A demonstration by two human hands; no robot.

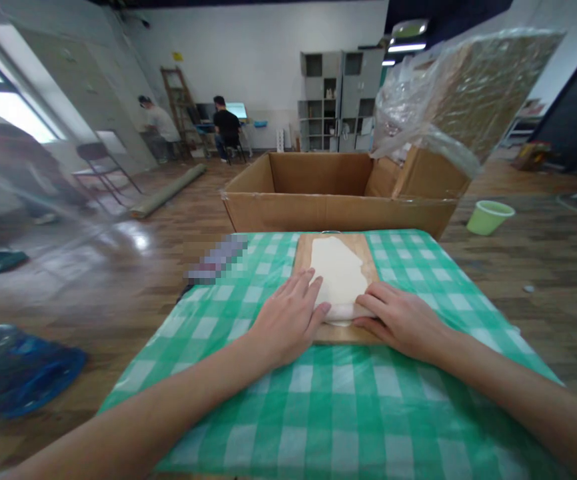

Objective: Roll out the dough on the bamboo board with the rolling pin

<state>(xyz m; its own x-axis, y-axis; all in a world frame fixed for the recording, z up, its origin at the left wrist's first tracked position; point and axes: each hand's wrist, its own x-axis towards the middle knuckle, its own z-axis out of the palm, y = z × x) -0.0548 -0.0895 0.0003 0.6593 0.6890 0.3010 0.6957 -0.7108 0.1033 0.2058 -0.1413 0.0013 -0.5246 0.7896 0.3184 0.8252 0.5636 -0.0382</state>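
A thin, flat sheet of pale dough (337, 267) lies on a wooden board (304, 250). Its near edge is turned over into a thick fold or roll. At the left side of the dough rests my left hand (292, 317), fingers stretched out and apart, the thumb touching the left end of the roll. My right hand (406, 320) has its thumb and curled fingers closed on the right end of that roll. Parts of the dough and board are hidden under both hands.
A green-and-white checked cloth (328, 413) covers the table. A blurred, pixelated object (218, 260) sits at its left edge. Beyond stands a large open cardboard box (328, 212), with a green bucket (490, 219) to the right. Blue plastic (23, 373) lies on the floor. Other people are farther back.
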